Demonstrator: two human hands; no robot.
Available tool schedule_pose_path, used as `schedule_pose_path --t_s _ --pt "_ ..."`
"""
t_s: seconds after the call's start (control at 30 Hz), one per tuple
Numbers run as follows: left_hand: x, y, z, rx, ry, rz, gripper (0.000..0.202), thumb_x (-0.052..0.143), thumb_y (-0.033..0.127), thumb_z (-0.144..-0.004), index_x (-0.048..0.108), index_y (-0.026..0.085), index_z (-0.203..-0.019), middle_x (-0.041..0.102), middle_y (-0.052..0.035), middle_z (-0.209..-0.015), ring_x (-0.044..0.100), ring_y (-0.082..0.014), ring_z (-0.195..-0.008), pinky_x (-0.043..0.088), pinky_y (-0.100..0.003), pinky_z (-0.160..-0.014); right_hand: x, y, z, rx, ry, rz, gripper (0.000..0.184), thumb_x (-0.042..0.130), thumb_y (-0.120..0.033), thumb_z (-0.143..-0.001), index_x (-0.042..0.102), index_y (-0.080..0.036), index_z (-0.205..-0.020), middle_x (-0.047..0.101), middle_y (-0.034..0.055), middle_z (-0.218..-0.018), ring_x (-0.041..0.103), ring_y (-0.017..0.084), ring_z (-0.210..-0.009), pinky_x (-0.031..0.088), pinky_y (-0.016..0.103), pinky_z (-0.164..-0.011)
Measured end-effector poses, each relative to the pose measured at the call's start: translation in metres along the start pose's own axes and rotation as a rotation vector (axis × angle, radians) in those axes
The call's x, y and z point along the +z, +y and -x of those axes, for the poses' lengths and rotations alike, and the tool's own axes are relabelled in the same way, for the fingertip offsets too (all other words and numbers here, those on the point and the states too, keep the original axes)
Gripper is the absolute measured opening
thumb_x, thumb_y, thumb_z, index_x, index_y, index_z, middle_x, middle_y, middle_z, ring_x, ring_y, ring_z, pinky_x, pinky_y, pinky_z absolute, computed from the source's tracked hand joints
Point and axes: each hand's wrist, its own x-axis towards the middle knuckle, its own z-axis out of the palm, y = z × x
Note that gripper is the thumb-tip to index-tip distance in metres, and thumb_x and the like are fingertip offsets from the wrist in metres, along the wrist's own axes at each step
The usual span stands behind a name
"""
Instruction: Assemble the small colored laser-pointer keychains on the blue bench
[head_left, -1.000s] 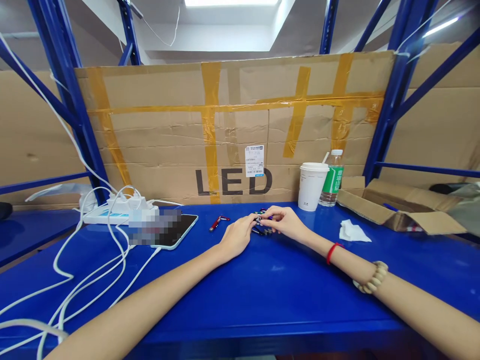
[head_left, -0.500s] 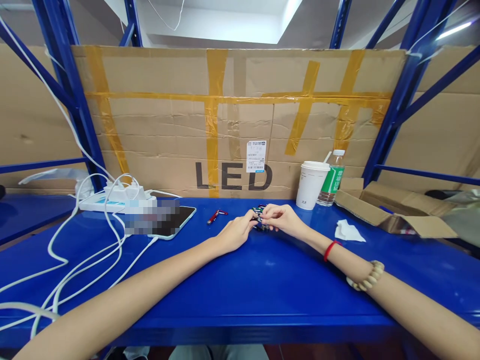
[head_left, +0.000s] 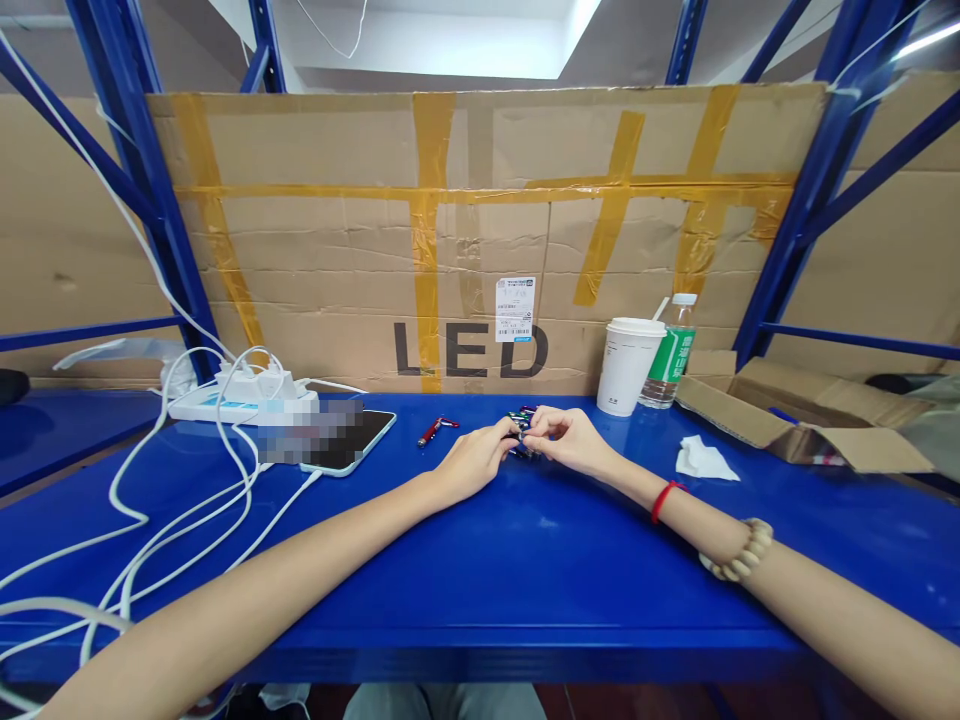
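Note:
My left hand [head_left: 472, 460] and my right hand [head_left: 571, 440] meet over the blue table, fingertips pinched close together. Between them is a small shiny metal piece [head_left: 521, 435], mostly covered by the fingers, so its kind cannot be made out. Behind and under the fingertips lies a cluster of small dark, shiny things [head_left: 519, 415] with green and purple glints. To the left of my left hand, apart from it, lies a small red thing with a silvery end [head_left: 436, 431]. My right wrist has a red band and a beaded bracelet.
A phone [head_left: 360, 440], white power strip [head_left: 217, 402] and looping white cables [head_left: 135, 515] occupy the left. A white paper cup [head_left: 628, 368], bottle [head_left: 670, 360], crumpled tissue [head_left: 705, 460] and open cardboard box [head_left: 750, 415] stand right. Taped cardboard [head_left: 337, 260] closes off the back.
The view has shifted slightly, so the cup, bottle and box appear a little farther right. Both hands stay pinched together at the same spot, with only slight finger movement.

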Motion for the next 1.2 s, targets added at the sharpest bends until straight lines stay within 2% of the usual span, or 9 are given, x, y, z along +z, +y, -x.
schedule_pose_path --t_s 0.13,0.33,0.47,0.6,0.7,0.77,0.93,1.2 --pt "0.001 0.000 0.000 -0.007 0.074 -0.002 0.015 0.032 0.026 -0.086 0.044 0.022 -0.095 0.060 -0.0006 -0.092 0.057 -0.0151 -0.084 0.041 -0.023 -0.068 0.004 -0.007 -0.001 0.080 0.042 -0.011 0.036 0.062 -0.048 -0.061 0.052 -0.014 -0.053 0.049 -0.0002 -0.060 0.042 0.006 -0.043 0.035 0.021 -0.040" --pt "0.000 0.007 0.000 -0.122 0.054 -0.108 0.019 0.031 0.031 -0.087 0.042 0.023 -0.100 0.060 -0.0005 -0.100 0.057 -0.0171 -0.089 0.043 -0.025 -0.068 0.006 -0.004 -0.003 0.143 0.024 0.037 0.036 0.056 -0.051 -0.066 0.046 -0.016 -0.061 0.043 -0.0051 -0.044 0.038 0.006 -0.036 0.029 0.020 -0.037" --pt "-0.002 0.012 0.001 -0.165 0.050 -0.197 0.023 0.027 0.035 -0.088 0.040 0.023 -0.102 0.061 -0.0016 -0.098 0.058 -0.0180 -0.089 0.043 -0.027 -0.068 -0.002 0.004 -0.005 0.118 0.042 0.155 0.037 0.050 -0.053 -0.070 0.050 -0.016 -0.065 0.051 -0.0021 -0.052 0.041 0.007 -0.039 0.031 0.021 -0.040" --pt "-0.002 0.013 0.001 -0.157 0.075 -0.251 0.025 0.027 0.036 -0.088 0.039 0.022 -0.104 0.062 -0.0032 -0.095 0.058 -0.0185 -0.090 0.044 -0.028 -0.068 -0.015 0.011 -0.004 0.073 0.098 0.474 0.035 0.048 -0.051 -0.072 0.055 -0.018 -0.063 0.057 0.0006 -0.067 0.048 0.009 -0.050 0.035 0.023 -0.048" --pt "-0.002 0.013 0.001 -0.144 0.072 -0.276 0.026 0.027 0.037 -0.087 0.040 0.022 -0.103 0.063 -0.0025 -0.091 0.059 -0.0187 -0.086 0.043 -0.027 -0.065 -0.019 0.014 -0.002 0.077 0.077 0.679 0.031 0.050 -0.049 -0.071 0.056 -0.020 -0.060 0.059 -0.0006 -0.073 0.051 0.011 -0.058 0.032 0.022 -0.049" --pt "-0.002 0.013 0.001 -0.124 0.082 -0.280 0.026 0.027 0.038 -0.087 0.041 0.022 -0.102 0.064 -0.0016 -0.088 0.060 -0.0181 -0.083 0.043 -0.025 -0.062 -0.019 0.015 -0.001 0.106 0.057 0.741 0.029 0.051 -0.047 -0.070 0.057 -0.021 -0.059 0.060 -0.0010 -0.075 0.052 0.011 -0.061 0.031 0.022 -0.050" --pt "-0.001 0.013 0.003 -0.002 0.126 -0.307 0.025 0.028 0.038 -0.087 0.043 0.023 -0.101 0.065 -0.0003 -0.084 0.061 -0.0163 -0.077 0.042 -0.023 -0.059 -0.015 0.019 -0.003 0.199 0.065 0.771 0.033 0.048 -0.048 -0.071 0.054 -0.020 -0.055 0.061 -0.0006 -0.072 0.053 0.013 -0.063 0.030 0.021 -0.049" --pt "0.001 0.014 0.003 0.085 0.146 -0.443 0.028 0.032 0.038 -0.085 0.048 0.021 -0.101 0.063 -0.0037 -0.078 0.060 -0.0166 -0.073 0.042 -0.023 -0.058 -0.013 0.007 -0.003 0.164 0.134 0.749 0.039 0.041 -0.054 -0.074 0.058 -0.021 -0.063 0.060 -0.0010 -0.059 0.053 0.012 -0.054 0.027 0.021 -0.046"
